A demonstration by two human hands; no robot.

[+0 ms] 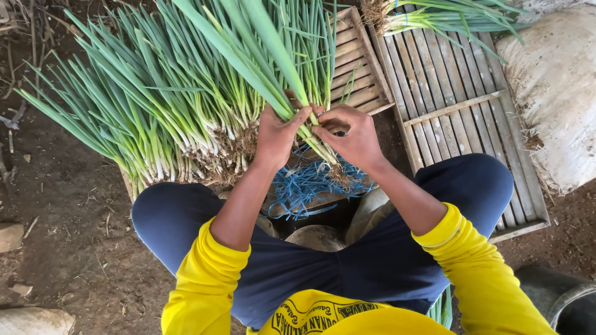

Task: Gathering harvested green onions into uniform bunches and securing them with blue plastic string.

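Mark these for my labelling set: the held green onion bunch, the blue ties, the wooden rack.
green onion bunch (313, 139), head view, pale lower stalks.
blue ties (304, 186), head view, middle of pile.
wooden rack (459, 105), head view, bare cross slat.

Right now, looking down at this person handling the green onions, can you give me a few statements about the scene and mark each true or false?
1. Both hands grip one small bunch of green onions. True: left hand and right hand close on it.
2. The loose ties under the hands are red. False: they are blue.
3. A large pile of green onions lies to the person's left. True.
4. The slatted bamboo rack is bare. False: a tied bunch lies at its far end.
5. The sleeves are yellow. True.
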